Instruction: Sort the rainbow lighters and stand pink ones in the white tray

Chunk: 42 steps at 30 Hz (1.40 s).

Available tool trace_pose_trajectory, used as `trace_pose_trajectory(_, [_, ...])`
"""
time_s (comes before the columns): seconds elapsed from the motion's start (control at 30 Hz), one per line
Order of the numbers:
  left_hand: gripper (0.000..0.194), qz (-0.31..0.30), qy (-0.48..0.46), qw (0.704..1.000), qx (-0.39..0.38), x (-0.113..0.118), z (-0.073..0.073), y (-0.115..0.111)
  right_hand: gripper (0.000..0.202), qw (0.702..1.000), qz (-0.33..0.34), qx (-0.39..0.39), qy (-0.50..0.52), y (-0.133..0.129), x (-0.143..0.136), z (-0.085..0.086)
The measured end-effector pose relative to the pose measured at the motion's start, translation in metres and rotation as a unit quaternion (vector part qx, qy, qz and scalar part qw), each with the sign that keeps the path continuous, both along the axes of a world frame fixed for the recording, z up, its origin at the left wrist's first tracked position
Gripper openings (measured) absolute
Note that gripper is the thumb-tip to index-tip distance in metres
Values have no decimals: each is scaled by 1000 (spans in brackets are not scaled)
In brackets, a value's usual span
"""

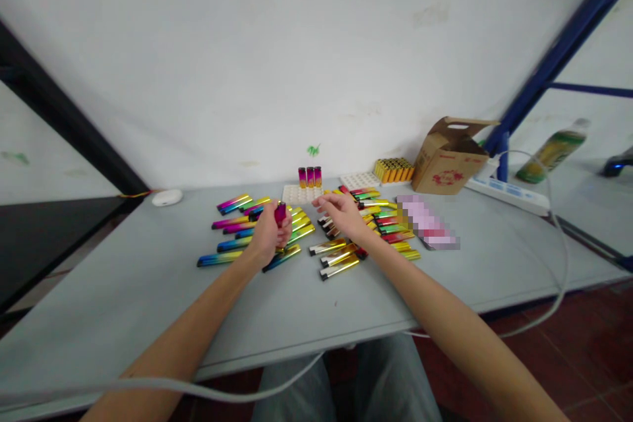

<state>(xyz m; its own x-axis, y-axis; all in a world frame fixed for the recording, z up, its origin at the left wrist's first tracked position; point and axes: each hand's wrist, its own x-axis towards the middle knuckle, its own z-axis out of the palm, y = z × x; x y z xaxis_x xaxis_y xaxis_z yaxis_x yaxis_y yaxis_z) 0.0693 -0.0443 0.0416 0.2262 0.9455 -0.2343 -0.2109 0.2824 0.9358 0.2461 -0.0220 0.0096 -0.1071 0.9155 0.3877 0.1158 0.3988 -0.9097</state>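
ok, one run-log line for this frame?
left hand: grips magenta lighter upright | right hand: open, over lighter pile | three lighters standing in white tray | box at wall

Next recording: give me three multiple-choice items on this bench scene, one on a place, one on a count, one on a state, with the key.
1. Where does the cardboard box stand on the table?
A. far right, near the wall
B. front left corner
C. under the table

2. How many lighters stand upright in the white tray?
A. one
B. three
C. six

3. What is the left hand doing?
A. lying flat and empty
B. gripping a magenta lighter
C. holding the bottle

Key: 1 A, the box sits at the far right by the power strip. 2 B, three upright lighters rise from the tray. 3 B, the fingers close round the lighter, while the right hand hovers open over the lighters lying flat.
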Motion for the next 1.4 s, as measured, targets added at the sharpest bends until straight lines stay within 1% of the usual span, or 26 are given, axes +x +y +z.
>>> trace_pose_trajectory(0.1, [48, -3, -8, 1000, 1, 0, 0, 0, 20, 999, 2, -33, 28, -2, -1, 3])
trace_pose_trajectory(0.17, [49, 0, -14, 1000, -2, 0, 0, 0, 20, 993, 14, -94, 75, -4, -1, 7])
trace_pose_trajectory(0.27, [52, 4, -29, 1000, -4, 0, 1, 0, 24, 961, 51, -207, 177, -5, 3, 15])
trace_pose_trajectory(0.33, [54, 3, -39, 999, -2, 0, 2, 0, 30, 939, 77, -250, 224, -4, 7, 18])
trace_pose_trajectory(0.4, [56, 3, -48, 999, 2, 0, 3, 0, 36, 929, 96, -264, 240, -2, 11, 20])
trace_pose_trajectory(0.5, [58, 4, -56, 998, 10, -1, 5, 0, 37, 933, 106, -254, 230, 0, 15, 20])
trace_pose_trajectory(0.57, [54, 8, -60, 998, 23, -2, 6, 0, 41, 948, 102, -231, 194, 1, 16, 18])
trace_pose_trajectory(0.6, [49, 11, -63, 997, 34, -3, 6, 0, 44, 961, 88, -208, 159, 1, 17, 17])
trace_pose_trajectory(0.67, [35, 19, -67, 995, 67, -5, 3, 2, 44, 991, 27, -121, 45, 1, 18, 14])
trace_pose_trajectory(0.7, [28, 24, -66, 994, 87, -6, 1, 4, 41, 998, -13, -57, -32, 1, 20, 13])
trace_pose_trajectory(0.73, [25, 32, -61, 992, 108, -7, -2, 7, 37, 992, -48, 10, -113, 0, 21, 11])
trace_pose_trajectory(0.77, [24, 40, -50, 990, 127, -8, -6, 11, 32, 977, -73, 69, -189, 0, 23, 10])
trace_pose_trajectory(0.8, [26, 49, -32, 988, 141, -10, -9, 14, 29, 956, -85, 114, -257, 0, 25, 8])
trace_pose_trajectory(0.83, [28, 60, -10, 986, 154, -11, -13, 18, 28, 935, -88, 142, -312, -1, 27, 6])
trace_pose_trajectory(0.93, [35, 94, 77, 972, 201, -18, -20, 28, 37, 888, -74, 159, -425, 0, 31, 1])
trace_pose_trajectory(1.03, [42, 121, 167, 950, 236, -23, -19, 34, 50, 859, -56, 144, -488, 2, 31, -5])
trace_pose_trajectory(1.13, [46, 120, 219, 933, 257, -24, -13, 36, 54, 849, -48, 126, -511, 2, 30, -9])
trace_pose_trajectory(1.2, [47, 104, 220, 936, 256, -24, -9, 37, 54, 847, -48, 119, -516, 2, 29, -9])
trace_pose_trajectory(1.3, [43, 81, 216, 943, 239, -23, -4, 40, 51, 846, -48, 114, -518, 1, 28, -8])
trace_pose_trajectory(1.4, [36, 80, 232, 942, 231, -23, -2, 48, 49, 848, -49, 111, -516, 1, 28, -7])
